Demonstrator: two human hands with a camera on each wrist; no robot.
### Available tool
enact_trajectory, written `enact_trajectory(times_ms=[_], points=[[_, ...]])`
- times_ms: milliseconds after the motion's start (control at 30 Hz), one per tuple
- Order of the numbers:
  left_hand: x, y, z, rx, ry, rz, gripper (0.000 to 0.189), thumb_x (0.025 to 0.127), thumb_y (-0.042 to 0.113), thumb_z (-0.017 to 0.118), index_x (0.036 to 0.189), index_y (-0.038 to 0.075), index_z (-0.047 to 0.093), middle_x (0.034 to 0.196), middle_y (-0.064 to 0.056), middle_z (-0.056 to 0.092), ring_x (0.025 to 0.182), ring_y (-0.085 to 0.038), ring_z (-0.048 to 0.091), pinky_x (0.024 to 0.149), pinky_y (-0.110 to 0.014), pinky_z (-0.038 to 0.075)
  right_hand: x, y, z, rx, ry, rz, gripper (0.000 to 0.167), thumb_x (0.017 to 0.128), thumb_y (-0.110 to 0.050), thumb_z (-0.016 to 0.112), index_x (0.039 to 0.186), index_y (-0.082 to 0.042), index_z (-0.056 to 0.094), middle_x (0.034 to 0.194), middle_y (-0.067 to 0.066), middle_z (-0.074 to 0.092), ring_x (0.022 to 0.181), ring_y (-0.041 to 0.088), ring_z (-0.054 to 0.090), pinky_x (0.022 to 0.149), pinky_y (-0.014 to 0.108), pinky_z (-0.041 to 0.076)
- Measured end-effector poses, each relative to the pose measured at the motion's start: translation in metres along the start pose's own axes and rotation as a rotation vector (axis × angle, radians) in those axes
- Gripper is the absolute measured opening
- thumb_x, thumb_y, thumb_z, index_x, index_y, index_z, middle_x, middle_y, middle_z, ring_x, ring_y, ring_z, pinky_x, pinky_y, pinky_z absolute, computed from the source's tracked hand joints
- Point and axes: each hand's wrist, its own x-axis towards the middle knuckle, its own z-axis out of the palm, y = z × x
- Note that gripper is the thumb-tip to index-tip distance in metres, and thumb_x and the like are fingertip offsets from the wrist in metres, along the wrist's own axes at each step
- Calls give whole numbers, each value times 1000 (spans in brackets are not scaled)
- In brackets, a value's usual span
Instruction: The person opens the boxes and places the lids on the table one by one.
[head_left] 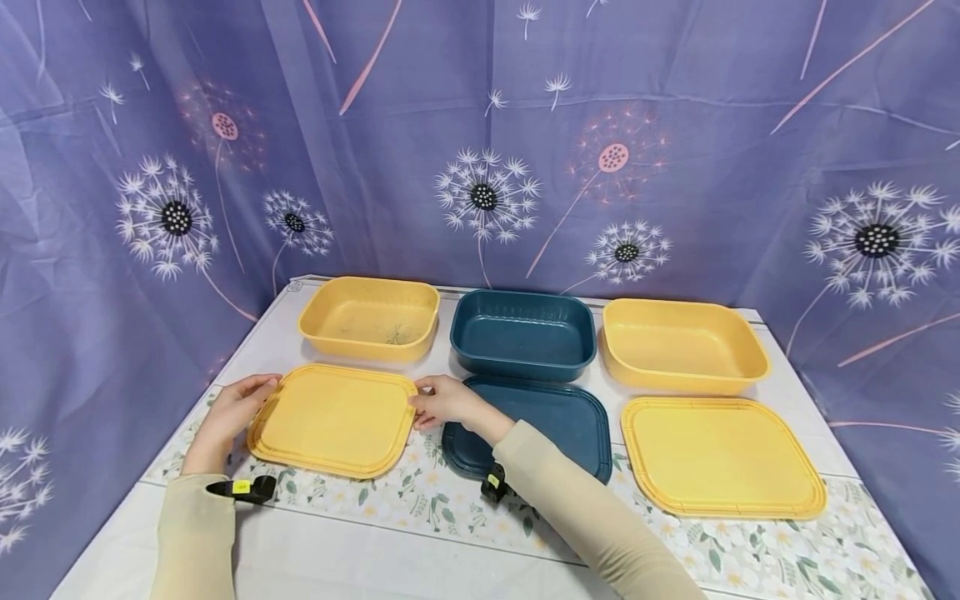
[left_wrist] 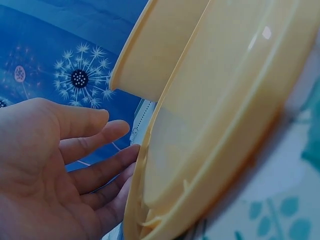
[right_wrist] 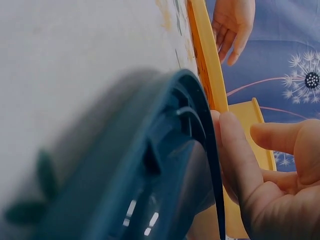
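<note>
A yellow rectangular lid [head_left: 333,419] lies at the left of the table, between the two hands. My left hand [head_left: 231,417] is at its left edge; in the left wrist view the fingertips touch the rim, with the thumb held away from it. At the right edge of this lid is my right hand [head_left: 452,403], reaching over part of a dark blue lid [head_left: 555,425]. The right wrist view shows its fingertips by the yellow rim and the thumb apart. Behind the yellow lid stands a yellow container [head_left: 367,321] with small dark marks inside.
A dark blue container [head_left: 522,333] stands behind the blue lid. To the right are another yellow container [head_left: 682,342] and another yellow lid [head_left: 723,458]. A floral strip crosses the white tablecloth [head_left: 360,550]. Purple dandelion curtains [head_left: 390,183] surround the table on several sides.
</note>
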Motion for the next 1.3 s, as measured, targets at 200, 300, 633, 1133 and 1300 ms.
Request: enact_trajectory(times_ms=[200,300,633,1133,1300], points=[[0,-1,-2,12,38,9,58,109,36,42,144,-11,46,145,-30,46,106,-7,56,85,-20,48,0,0,1,-31,21,5,50,104,-17,59,149,1,46,96,12,63,82,23,72,73,29,61],[0,-2,-2,10,58,25,55,109,33,44,140,-12,49,139,-28,53,93,8,52,79,-14,47,0,-1,1,-44,25,3,50,104,-18,59,148,1,46,97,11,63,81,22,71,73,28,60],[3,-4,-4,21,41,1,57,109,34,42,142,-12,46,142,-32,48,92,9,51,77,-15,48,-1,-2,0,-37,13,2,50,104,-19,59,148,2,46,102,12,63,89,26,71,77,31,60],[8,-2,-6,43,6,-76,60,110,37,37,146,-11,44,141,-31,49,106,-16,56,76,-18,50,-1,0,-1,-41,13,-3,49,104,-19,59,147,2,48,105,12,62,88,24,72,77,30,60],[6,0,-5,34,11,-92,60,110,37,37,146,-10,45,141,-31,49,102,-12,56,75,-17,50,0,1,-2,-36,11,-7,47,104,-17,58,146,3,49,105,11,64,87,23,72,76,29,60]])
